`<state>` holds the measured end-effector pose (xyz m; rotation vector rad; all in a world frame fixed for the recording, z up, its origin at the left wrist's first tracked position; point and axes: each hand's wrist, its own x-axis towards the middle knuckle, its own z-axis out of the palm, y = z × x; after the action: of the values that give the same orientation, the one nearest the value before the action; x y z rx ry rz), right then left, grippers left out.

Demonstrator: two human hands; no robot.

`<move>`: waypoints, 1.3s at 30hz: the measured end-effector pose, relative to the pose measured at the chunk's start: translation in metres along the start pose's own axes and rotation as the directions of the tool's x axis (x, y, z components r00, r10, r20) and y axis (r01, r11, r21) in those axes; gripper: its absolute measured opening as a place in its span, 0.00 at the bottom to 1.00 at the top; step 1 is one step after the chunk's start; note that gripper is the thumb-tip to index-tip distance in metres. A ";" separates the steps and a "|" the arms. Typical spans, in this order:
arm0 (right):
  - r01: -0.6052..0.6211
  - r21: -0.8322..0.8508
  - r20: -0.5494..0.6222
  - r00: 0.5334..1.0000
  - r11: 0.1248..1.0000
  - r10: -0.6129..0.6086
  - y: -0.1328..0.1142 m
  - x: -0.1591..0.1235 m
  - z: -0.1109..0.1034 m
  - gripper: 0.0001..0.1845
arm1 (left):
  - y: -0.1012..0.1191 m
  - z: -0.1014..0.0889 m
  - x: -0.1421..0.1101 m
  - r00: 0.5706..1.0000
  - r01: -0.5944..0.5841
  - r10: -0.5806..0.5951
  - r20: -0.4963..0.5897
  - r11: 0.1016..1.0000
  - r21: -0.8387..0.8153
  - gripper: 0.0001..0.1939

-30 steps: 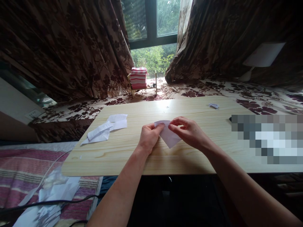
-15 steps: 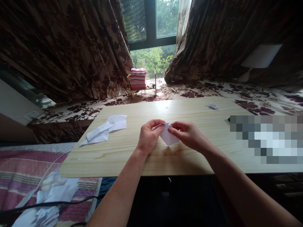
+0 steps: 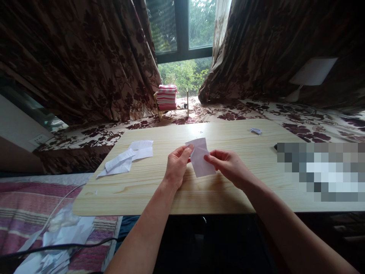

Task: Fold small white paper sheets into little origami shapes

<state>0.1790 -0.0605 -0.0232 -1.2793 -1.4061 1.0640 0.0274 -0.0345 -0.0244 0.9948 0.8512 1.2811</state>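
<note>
A small white sheet of paper (image 3: 202,161), with creases across it, is held up above the wooden table (image 3: 137,194). My left hand (image 3: 177,164) pinches its left edge, thumb on top. At the right edge, my right hand (image 3: 226,164) grips it between thumb and fingers. Both hands are closed on the same sheet, and the fingers beneath it are partly hidden. To the left lie several pieces of printed paper (image 3: 119,161), some overlapping. A small folded paper (image 3: 256,131) rests near the table's far right corner.
Pink-striped folded cloths (image 3: 167,97) sit on a small rack beyond the table. A pixelated area (image 3: 327,171) covers something at the right. Loose paper (image 3: 67,236) and a black cable (image 3: 62,246) lie at lower left. A lamp (image 3: 315,71) stands back right.
The paper was folded into a pointed shape and is now opened out into a longer, roughly rectangular sheet. My hands have spread slightly to its two sides.
</note>
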 end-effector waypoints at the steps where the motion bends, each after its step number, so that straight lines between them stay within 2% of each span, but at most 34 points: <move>1: -0.012 0.051 -0.032 0.999 0.999 0.013 0.001 0.001 0.000 0.17 | 0.000 0.000 0.000 1.000 0.009 -0.009 0.025 1.000 0.015 0.11; 5: -0.029 0.127 -0.070 0.997 0.992 0.038 0.003 0.003 -0.003 0.19 | -0.001 -0.001 -0.001 0.996 0.033 -0.039 0.074 0.995 0.091 0.11; 12: 0.066 0.158 0.069 0.995 0.985 -0.078 0.003 0.007 -0.005 0.16 | 0.000 -0.001 -0.003 0.989 0.067 -0.079 0.123 0.993 0.096 0.12; 15: 0.087 0.212 0.073 0.992 0.973 -0.104 0.003 0.007 -0.004 0.13 | 0.002 0.000 -0.005 0.975 0.131 -0.145 0.170 0.987 0.088 0.13; 17: 0.093 0.225 0.062 0.992 0.970 -0.109 0.003 0.007 -0.004 0.10 | 0.003 0.001 -0.006 0.973 0.160 -0.173 0.156 0.983 0.094 0.11; 21: 0.146 0.180 0.042 0.987 0.973 -0.156 0.004 0.005 -0.005 0.07 | 0.005 0.001 -0.005 0.964 0.201 -0.209 0.163 0.977 0.065 0.08; 26: 0.287 0.092 -0.013 0.958 0.954 -0.287 0.008 0.006 -0.004 0.14 | 0.006 0.000 -0.005 0.954 0.239 -0.231 0.193 0.971 -0.017 0.11; 30: 0.284 0.057 -0.005 0.959 0.957 -0.284 0.009 0.007 -0.005 0.14 | 0.006 0.001 -0.006 0.965 0.176 -0.180 0.188 0.984 0.038 0.13; 32: 0.210 0.076 -0.040 0.977 0.975 -0.207 0.008 0.007 -0.007 0.12 | 0.004 0.002 -0.006 0.983 0.108 -0.120 0.137 0.990 0.088 0.13; 35: 0.083 0.118 -0.073 0.995 0.990 -0.075 0.007 0.005 -0.010 0.16 | 0.000 0.001 -0.004 0.998 -0.007 -0.005 0.063 0.984 0.179 0.12; 39: 0.080 0.026 0.014 0.997 0.996 -0.080 0.009 0.003 -0.011 0.18 | -0.002 -0.002 -0.003 0.995 -0.094 0.079 0.062 0.954 0.286 0.13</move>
<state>0.1913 -0.0567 -0.0294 -1.1890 -1.4386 1.0367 0.0261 -0.0371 -0.0273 1.3028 0.9831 1.2213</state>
